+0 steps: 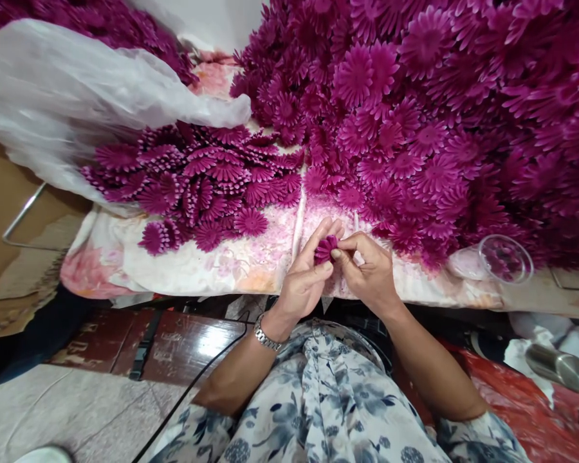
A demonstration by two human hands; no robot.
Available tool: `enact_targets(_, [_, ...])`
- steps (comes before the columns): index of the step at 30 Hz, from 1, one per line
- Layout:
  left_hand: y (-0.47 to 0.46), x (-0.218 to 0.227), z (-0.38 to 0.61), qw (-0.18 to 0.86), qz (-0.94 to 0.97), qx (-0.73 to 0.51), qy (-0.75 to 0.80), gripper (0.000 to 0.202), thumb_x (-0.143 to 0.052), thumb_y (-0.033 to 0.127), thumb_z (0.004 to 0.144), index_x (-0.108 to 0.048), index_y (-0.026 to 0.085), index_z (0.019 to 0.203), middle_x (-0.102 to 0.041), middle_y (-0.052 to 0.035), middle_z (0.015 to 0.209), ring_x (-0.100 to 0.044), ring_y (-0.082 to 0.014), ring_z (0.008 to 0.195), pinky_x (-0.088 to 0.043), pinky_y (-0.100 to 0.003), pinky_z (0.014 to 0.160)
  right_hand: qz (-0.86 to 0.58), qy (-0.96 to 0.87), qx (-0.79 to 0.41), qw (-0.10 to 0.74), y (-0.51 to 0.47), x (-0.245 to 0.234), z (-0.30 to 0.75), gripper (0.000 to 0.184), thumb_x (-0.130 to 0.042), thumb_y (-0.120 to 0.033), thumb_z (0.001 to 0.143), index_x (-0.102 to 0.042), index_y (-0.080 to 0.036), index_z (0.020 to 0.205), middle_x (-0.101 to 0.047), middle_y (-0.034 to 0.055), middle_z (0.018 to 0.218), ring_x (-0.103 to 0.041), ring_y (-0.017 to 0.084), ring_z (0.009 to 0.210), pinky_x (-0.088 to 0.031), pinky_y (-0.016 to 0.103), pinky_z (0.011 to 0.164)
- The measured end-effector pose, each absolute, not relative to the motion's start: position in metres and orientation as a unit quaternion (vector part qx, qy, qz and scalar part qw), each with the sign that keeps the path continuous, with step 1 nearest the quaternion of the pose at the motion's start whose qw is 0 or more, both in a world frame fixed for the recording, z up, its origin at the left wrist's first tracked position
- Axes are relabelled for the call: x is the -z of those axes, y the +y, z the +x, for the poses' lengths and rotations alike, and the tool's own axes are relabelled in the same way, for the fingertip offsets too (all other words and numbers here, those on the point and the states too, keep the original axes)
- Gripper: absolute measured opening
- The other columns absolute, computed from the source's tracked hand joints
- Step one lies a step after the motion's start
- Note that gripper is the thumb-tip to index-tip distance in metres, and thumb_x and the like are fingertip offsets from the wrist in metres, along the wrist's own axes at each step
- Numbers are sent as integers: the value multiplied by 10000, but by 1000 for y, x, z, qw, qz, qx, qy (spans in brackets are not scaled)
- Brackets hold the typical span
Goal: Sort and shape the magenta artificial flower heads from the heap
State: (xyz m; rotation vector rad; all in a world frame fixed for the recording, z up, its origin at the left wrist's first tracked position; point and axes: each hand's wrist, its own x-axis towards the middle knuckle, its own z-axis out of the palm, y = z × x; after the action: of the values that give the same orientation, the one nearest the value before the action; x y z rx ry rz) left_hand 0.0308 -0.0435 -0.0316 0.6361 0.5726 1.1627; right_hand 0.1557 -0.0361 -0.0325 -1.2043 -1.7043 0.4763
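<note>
Just above the front edge of the cloth-covered table, a small magenta artificial flower (325,249) is between my two hands. My left hand (305,278), with a metal watch at the wrist, cradles it between the thumb and curled fingers. Thumb and forefinger of my right hand (370,270) pinch the flower's right edge. Whether the flower is one layer or several cannot be made out. Behind my hands, to the right, rises a large heap of open magenta flowers (429,138). A lower pile of stacked flower pieces (207,183) lies to the left.
A translucent plastic bag (91,77) drapes over the left pile. On the right, a clear plastic cup (506,260) lies near the edge of the floral tablecloth (241,270). A cardboard box (19,238) stands at far left, and a metal cylinder (560,368) is at lower right.
</note>
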Motion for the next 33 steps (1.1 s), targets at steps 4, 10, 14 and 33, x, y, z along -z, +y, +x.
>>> enact_targets(4, [-43,33,32,732,269,-543,311,447,-665,170,722,-617,213,1164,-556,-85,1323,-411,-248,1308,-283,-355,1107,-504,-717,-137,463,-37,39,148,102,-479,-193,861,-558,-199,797,-584,8,689,-568,128,638,-458,255,600])
enact_targets(10, [-37,26,28,704,246,-557,365,361,-593,103,697,-666,185,1040,-682,-84,1113,-593,-250,1105,-407,-399,1021,-516,-763,-54,387,-46,16,171,193,-433,-210,899,-596,-194,1000,-638,68,873,-586,170,844,-483,313,774])
enact_targets(14, [-31,21,25,717,202,-551,377,333,-531,111,682,-668,147,983,-699,-124,1039,-640,-289,1005,-475,-485,934,-629,-680,171,336,-67,-16,243,388,-581,-375,832,-543,-167,1157,-600,130,1100,-527,243,1054,-421,390,917])
enact_targets(33, [-30,27,24,733,223,-478,429,354,-627,180,581,-691,143,927,-730,-115,920,-689,-262,873,-511,-396,908,-836,-504,14,-217,-58,-58,312,420,-536,-549,774,-634,-172,932,-703,140,829,-666,276,835,-409,304,639])
